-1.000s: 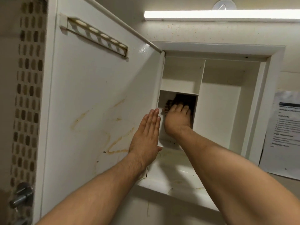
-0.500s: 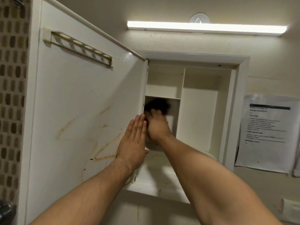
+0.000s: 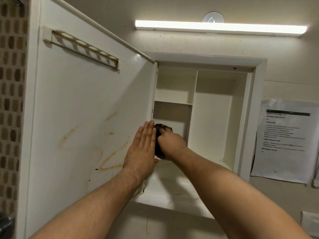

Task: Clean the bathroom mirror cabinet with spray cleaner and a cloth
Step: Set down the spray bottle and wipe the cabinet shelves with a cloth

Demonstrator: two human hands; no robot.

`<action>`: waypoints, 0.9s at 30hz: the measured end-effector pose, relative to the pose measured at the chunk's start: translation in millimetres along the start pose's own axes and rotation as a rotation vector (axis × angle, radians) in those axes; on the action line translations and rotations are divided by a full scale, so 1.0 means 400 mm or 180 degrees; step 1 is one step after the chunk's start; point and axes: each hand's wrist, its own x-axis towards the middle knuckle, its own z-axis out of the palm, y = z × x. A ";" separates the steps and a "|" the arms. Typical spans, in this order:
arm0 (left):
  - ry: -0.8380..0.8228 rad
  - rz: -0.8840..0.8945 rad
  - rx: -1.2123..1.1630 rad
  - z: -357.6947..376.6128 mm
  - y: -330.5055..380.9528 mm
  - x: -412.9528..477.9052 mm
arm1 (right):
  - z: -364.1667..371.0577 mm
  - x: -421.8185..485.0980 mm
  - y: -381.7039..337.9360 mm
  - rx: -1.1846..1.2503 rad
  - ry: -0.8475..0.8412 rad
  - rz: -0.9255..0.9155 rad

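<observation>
**While the cloth works the hinge side**

As we lean into the open cabinet (image 3: 259, 118), the dark cloth (image 3: 160, 127) sits wadded under our right hand (image 3: 170, 145). It is in the lower left bay, below the short shelf (image 3: 172, 102), against the wall next to the hinges.

We judge the cloth to be soft, light and limp. It will bunch and slide rather than hold any shape, and it cannot break. It is best taken as a ball in the palm, with the fingers wrapped over the top so that pressure goes through the whole wad. A pinch at one corner would only let it trail.

Our right fingers (image 3: 164, 133) are curled down over the cloth and grip it. A dark tuft shows above the knuckles and another below the heel of the hand. We cannot tell where the thumb lies.

Our left hand (image 3: 141, 149) holds nothing. Its fingers (image 3: 148, 131) are straight and close together, laid flat against the inner face of the door (image 3: 86, 118) near its hinged edge. It appears to steady the door, just beside the right hand.

Brown stains (image 3: 107, 159) streak the door left of that palm, not yet wiped. No spray cleaner is in view.
</observation>
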 end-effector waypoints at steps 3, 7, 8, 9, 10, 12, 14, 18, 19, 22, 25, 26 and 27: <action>0.0065 0.0031 0.0105 0.011 0.000 0.000 | -0.048 0.040 0.049 -0.0368 0.0413 0.0401; 0.0032 -0.0003 0.0150 0.010 -0.001 0.005 | -0.047 0.047 0.014 -0.0713 0.0065 0.0742; 0.0010 0.0000 0.0156 0.008 -0.001 0.003 | -0.031 0.035 -0.005 -0.0877 -0.0235 0.0654; 0.0001 0.0010 0.0160 0.005 -0.002 0.004 | -0.019 0.023 -0.016 -0.0985 -0.0487 0.0537; -0.0012 0.0021 0.0158 0.002 -0.002 -0.001 | -0.013 0.009 -0.020 -0.0964 -0.0628 0.0459; 0.0038 0.0025 0.0189 0.010 -0.001 -0.002 | -0.039 0.012 0.001 -0.0838 -0.0510 0.0447; 0.0055 0.0032 0.0252 0.015 0.001 0.000 | -0.083 0.030 0.037 -0.1126 -0.0195 0.0516; 0.0048 0.0008 0.0381 0.023 0.001 0.004 | -0.111 0.034 0.060 -0.1651 -0.0064 0.0561; 0.0031 0.0000 0.0399 0.021 0.001 0.005 | -0.097 0.027 0.048 -0.1581 -0.0203 0.0534; -0.0026 -0.0015 0.0406 0.012 0.001 0.006 | -0.040 0.009 -0.001 -0.0908 -0.0851 0.0358; -0.0067 -0.0011 0.0441 0.005 0.001 0.001 | -0.034 0.001 0.001 -0.0664 -0.0757 0.0416; -0.0071 -0.0013 0.0436 0.005 0.001 0.000 | -0.041 -0.001 0.012 -0.0731 -0.0580 0.0446; -0.0065 -0.0014 0.0422 0.005 0.001 0.001 | -0.045 -0.001 0.022 -0.0851 -0.0394 0.0457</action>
